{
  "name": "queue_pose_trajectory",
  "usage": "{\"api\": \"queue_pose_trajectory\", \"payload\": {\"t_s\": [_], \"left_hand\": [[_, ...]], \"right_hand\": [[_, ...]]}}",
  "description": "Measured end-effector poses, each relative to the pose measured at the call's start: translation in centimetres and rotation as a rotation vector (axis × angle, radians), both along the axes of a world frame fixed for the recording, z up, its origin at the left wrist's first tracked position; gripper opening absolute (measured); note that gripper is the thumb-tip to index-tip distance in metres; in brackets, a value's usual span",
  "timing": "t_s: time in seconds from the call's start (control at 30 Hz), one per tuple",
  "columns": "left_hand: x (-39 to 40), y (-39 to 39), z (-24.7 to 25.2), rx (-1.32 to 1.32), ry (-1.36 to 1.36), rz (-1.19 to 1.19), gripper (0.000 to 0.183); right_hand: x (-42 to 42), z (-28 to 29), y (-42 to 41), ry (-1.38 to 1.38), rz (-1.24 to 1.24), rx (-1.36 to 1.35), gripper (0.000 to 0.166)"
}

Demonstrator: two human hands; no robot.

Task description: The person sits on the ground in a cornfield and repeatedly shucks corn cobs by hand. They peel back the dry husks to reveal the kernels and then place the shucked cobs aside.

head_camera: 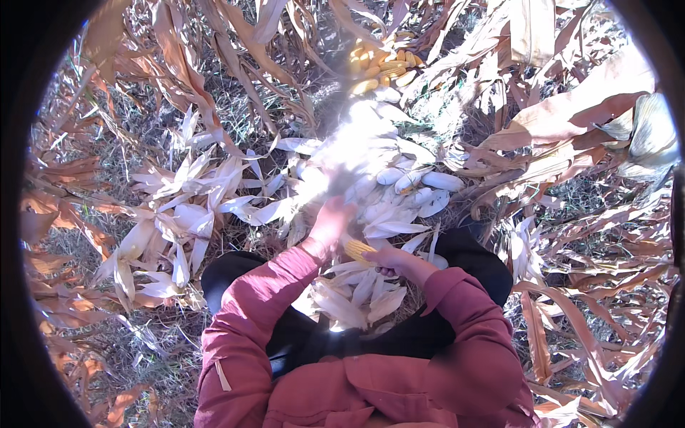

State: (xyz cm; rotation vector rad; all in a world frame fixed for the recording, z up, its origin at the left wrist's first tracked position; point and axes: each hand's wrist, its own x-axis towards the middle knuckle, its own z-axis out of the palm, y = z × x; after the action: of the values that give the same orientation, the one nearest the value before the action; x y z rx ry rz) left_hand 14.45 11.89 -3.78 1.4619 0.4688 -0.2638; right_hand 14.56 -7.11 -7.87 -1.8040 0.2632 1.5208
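Note:
My right hand (389,260) is closed around one end of a husked yellow corn cob (358,250), held level above loose pale husks (342,299) between my knees. Just left of the cob's far end is my left hand (336,215), partly washed out by glare; whether its fingers hold anything, I cannot tell. Ahead of both hands lies a heap of corn ears in pale husks (444,181), and one of them, an ear with a partly opened husk (409,182), shows yellow kernels.
Beyond the heap, husked yellow cobs (393,65) form a pile on the ground. Stripped husks (187,219) lie to the left. Dry corn stalks and leaves (567,115) crowd both sides, some arching over the dry grass. My bent knees (479,262) flank the working area.

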Motion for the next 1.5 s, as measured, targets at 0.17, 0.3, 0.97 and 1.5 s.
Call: {"api": "queue_pose_trajectory", "payload": {"t_s": [0.17, 0.3, 0.97, 1.5], "left_hand": [[-0.7, 0.7, 1.9, -0.234, 0.003, 0.043, 0.05], [-1.3, 1.2, 3.3, -0.113, -0.062, 0.004, 0.043], [-1.2, 1.8, 7.4, -0.079, -0.161, -0.27, 0.026], [-1.6, 1.0, 7.7, 0.195, -0.259, -0.406, 0.022]], "right_hand": [[5.6, 0.0, -0.7, -0.04, -0.677, 0.61, 0.042], [8.4, 9.4, 0.0, -0.565, -0.559, 0.932, 0.079], [10.6, -11.7, -8.6, -0.906, -0.189, -0.361, 0.03], [-0.1, -18.1, -6.2, -0.651, 0.625, -0.296, 0.046]]}}
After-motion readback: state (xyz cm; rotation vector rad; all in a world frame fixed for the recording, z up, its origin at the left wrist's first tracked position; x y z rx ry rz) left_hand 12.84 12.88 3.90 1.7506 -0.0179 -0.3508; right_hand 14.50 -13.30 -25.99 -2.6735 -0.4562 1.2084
